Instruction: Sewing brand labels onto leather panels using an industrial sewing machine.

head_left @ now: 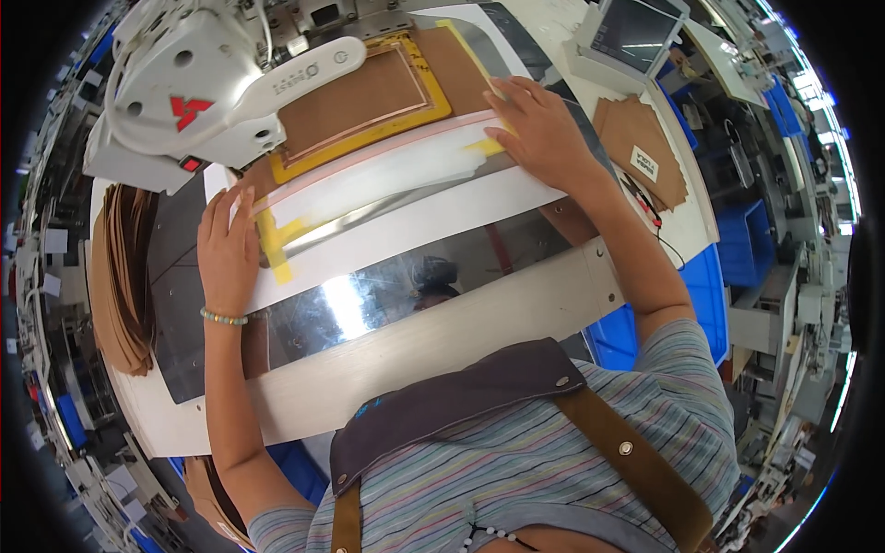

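Note:
A flat white template sheet [392, 177] with a pink strip along its far edge and yellow tape [274, 249] at its corners lies under the sewing machine head [184, 83]. Beyond that strip, a yellow-rimmed frame [441, 111] surrounds part of a brown panel [355, 100]. At the sheet's left end rests my left hand [229, 253], fingers stretched forward and no object visible in them. My right hand [551, 138] lies spread over the right end, its fingertips touching the taped edge. Both palms' undersides are hidden.
A shiny metal plate [406, 300] spans the table in front of me. Stacked brown pieces [124, 276] stand at the left; more brown panels [636, 138] lie right, beside red-handled snips [645, 205]. A control screen [631, 37] sits back right, and a blue bin [705, 304] is below the table.

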Demonstrator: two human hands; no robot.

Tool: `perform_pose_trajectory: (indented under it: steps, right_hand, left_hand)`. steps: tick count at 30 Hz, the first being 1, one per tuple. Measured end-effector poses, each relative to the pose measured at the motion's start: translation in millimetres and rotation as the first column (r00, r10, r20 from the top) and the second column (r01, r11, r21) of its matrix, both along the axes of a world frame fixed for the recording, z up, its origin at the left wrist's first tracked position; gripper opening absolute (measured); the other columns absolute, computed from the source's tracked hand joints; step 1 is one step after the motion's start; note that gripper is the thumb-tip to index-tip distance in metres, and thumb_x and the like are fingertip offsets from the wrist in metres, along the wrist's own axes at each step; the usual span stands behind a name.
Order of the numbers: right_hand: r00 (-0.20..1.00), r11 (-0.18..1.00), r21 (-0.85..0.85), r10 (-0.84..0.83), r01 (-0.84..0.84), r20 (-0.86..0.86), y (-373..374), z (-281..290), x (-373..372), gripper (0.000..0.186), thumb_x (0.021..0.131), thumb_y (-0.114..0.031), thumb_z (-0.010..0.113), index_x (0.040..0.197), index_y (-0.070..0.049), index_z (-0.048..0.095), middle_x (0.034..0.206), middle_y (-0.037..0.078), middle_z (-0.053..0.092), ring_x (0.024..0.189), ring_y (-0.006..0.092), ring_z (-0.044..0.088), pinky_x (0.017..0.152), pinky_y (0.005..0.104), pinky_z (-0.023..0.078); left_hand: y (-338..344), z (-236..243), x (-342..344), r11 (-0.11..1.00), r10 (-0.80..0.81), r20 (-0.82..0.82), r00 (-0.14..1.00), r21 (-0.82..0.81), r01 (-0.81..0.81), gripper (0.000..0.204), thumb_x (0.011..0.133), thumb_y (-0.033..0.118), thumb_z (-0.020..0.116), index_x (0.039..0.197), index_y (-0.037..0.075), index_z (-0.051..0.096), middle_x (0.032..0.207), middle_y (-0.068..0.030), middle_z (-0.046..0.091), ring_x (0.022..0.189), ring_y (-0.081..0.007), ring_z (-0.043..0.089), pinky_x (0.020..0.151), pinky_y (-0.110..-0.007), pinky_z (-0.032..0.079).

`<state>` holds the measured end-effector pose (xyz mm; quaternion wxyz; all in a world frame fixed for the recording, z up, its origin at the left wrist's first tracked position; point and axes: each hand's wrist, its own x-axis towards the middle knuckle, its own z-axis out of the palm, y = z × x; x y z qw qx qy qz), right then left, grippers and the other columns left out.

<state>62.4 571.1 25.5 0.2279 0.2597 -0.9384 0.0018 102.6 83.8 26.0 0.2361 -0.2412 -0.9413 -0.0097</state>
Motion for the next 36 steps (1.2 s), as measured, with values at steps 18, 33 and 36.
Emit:
perform_pose_trajectory:
  steps: [18, 33, 36]
  right_hand:
    - [0.977, 0.995, -0.097, -0.011, 0.033, 0.214, 1, -11, 7, 0.052, 0.110, -0.041, 0.054, 0.152, -0.010, 0.061, 0.166, 0.013, 0.047, 0.158, 0.0335, 0.035, 0.127, 0.0491, 0.027]
    - [0.977, 0.993, -0.112, -0.020, 0.044, 0.212, 0, -10, 10, 0.048, 0.111, -0.039, 0.055, 0.151, -0.013, 0.063, 0.165, 0.012, 0.049, 0.158, 0.0346, 0.035, 0.128, 0.0490, 0.027]
    - [0.979, 0.991, -0.112, -0.047, 0.071, 0.200, 4, -12, 8, 0.048, 0.110, -0.039, 0.057, 0.148, -0.011, 0.065, 0.164, 0.013, 0.050, 0.156, 0.0348, 0.037, 0.126, 0.0494, 0.029]
  left_hand:
    - [-2, -11, 4, 0.992, 0.031, 0.195, 0.980, 0.118, -0.055, 0.054, 0.101, 0.026, 0.070, 0.150, 0.005, 0.061, 0.163, -0.0132, 0.053, 0.154, -0.0399, 0.041, 0.124, -0.050, 0.037]
    - [-3, -14, 7, 0.988, 0.081, 0.159, 0.984, 0.120, -0.101, 0.048, 0.101, 0.035, 0.071, 0.142, 0.010, 0.070, 0.159, -0.0157, 0.056, 0.148, -0.0404, 0.049, 0.118, -0.049, 0.042]
    - [-2, -15, 5, 0.986, 0.047, 0.172, 0.984, 0.152, -0.073, 0.047, 0.102, 0.033, 0.069, 0.143, 0.010, 0.069, 0.158, -0.0165, 0.057, 0.146, -0.0411, 0.051, 0.117, -0.049, 0.043]
